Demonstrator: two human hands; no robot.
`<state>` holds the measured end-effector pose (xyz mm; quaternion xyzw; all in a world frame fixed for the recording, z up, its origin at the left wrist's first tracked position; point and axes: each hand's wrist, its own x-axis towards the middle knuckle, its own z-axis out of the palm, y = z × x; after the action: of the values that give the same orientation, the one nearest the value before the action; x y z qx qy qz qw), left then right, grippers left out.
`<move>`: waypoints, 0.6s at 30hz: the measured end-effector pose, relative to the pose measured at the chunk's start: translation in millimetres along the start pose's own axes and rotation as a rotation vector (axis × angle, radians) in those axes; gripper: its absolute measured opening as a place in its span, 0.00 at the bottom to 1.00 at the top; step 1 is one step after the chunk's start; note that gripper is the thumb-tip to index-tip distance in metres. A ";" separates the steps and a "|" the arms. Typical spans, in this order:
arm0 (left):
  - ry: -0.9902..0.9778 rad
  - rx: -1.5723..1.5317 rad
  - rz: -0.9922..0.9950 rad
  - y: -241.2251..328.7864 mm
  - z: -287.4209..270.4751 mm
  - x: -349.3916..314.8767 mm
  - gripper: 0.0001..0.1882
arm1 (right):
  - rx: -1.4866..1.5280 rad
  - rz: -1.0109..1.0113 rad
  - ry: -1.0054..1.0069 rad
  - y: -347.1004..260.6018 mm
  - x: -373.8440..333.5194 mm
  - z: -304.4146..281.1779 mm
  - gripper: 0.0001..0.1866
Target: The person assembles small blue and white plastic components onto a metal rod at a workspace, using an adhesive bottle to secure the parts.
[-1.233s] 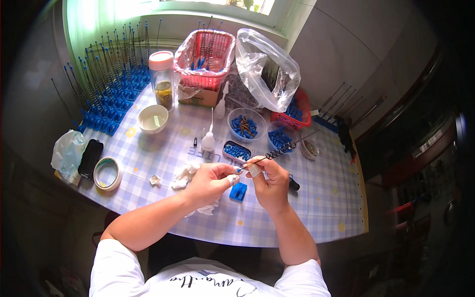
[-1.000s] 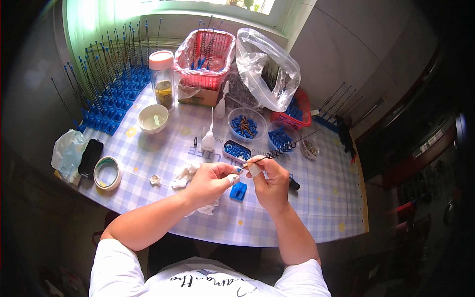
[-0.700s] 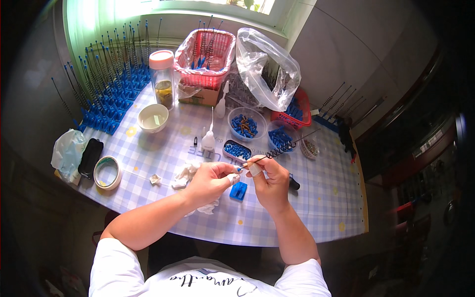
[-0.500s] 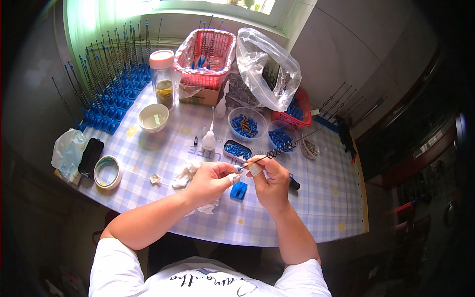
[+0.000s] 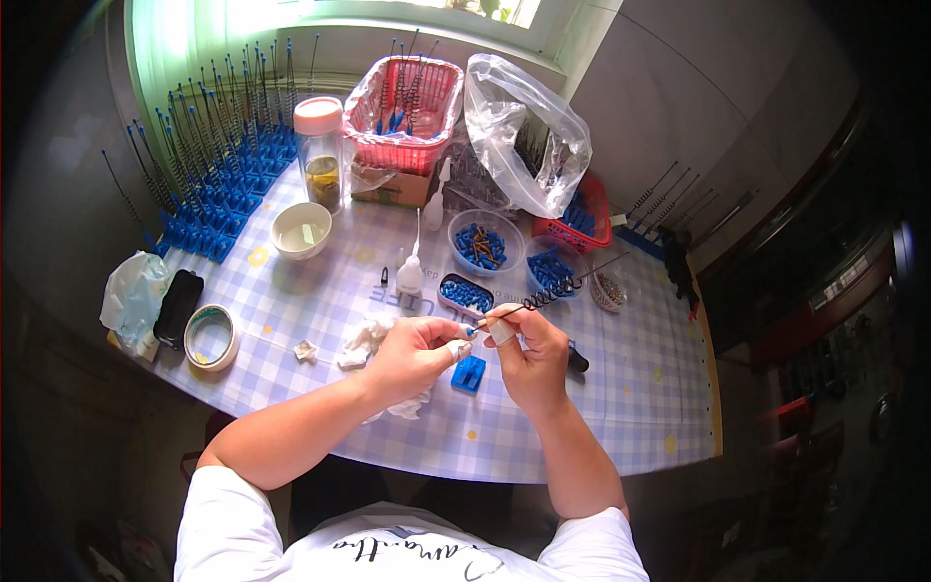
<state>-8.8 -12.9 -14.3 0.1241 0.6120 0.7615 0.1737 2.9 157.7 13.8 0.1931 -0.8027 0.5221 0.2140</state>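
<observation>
Between my right thumb and fingers is a black coiled wire rod (image 5: 555,289), its spring-like part rising up and to the right. My right hand (image 5: 533,369) is closed on the rod close to its lower end. My left hand (image 5: 412,357) pinches a small blue cap (image 5: 470,332) at that same end; whether the cap is fully on the rod is hidden by my fingertips. White tape wraps both thumbs. Just below my hands a blue slotted block (image 5: 468,373) lies on the checked tablecloth. White crumpled tissue (image 5: 364,341) is beside my left hand.
Blue pieces fill an oval tin (image 5: 465,294) and round tubs (image 5: 485,242). A squeeze bottle (image 5: 409,276), a bowl (image 5: 301,231), a tape roll (image 5: 210,338) and a lidded jar (image 5: 320,160) stand farther left. Upright coiled rods in blue blocks (image 5: 208,228) crowd the back left; a pink basket (image 5: 402,107) is behind.
</observation>
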 end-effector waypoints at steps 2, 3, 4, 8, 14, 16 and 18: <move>-0.036 0.012 -0.030 -0.3 -2.2 -0.1 0.13 | -0.002 -0.005 -0.002 0.0 0.1 -0.2 0.04; -0.036 0.012 -0.030 -0.5 -1.3 -0.2 0.13 | -0.003 -0.010 -0.003 -0.1 0.0 -0.3 0.04; -0.021 -0.005 -0.004 -1.1 0.4 0.0 0.11 | -0.003 -0.010 -0.003 -0.3 0.0 0.1 0.04; -0.015 -0.023 0.018 -3.7 0.1 0.3 0.10 | 0.007 0.010 0.025 -2.5 -0.7 0.8 0.04; -0.018 -0.016 0.018 -4.4 0.6 1.8 0.11 | 0.007 0.011 0.002 -2.2 -0.1 -0.1 0.03; -0.007 -0.025 0.025 -3.7 0.7 1.5 0.12 | 0.014 0.007 -0.009 -2.1 0.2 -0.1 0.03; -0.025 -0.042 0.018 -4.7 -1.0 2.1 0.12 | 0.023 0.018 -0.001 -1.1 0.6 0.9 0.03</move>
<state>-10.6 -12.1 -19.2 0.1353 0.5923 0.7743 0.1771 2.8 156.4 14.7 0.1888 -0.7984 0.5331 0.2066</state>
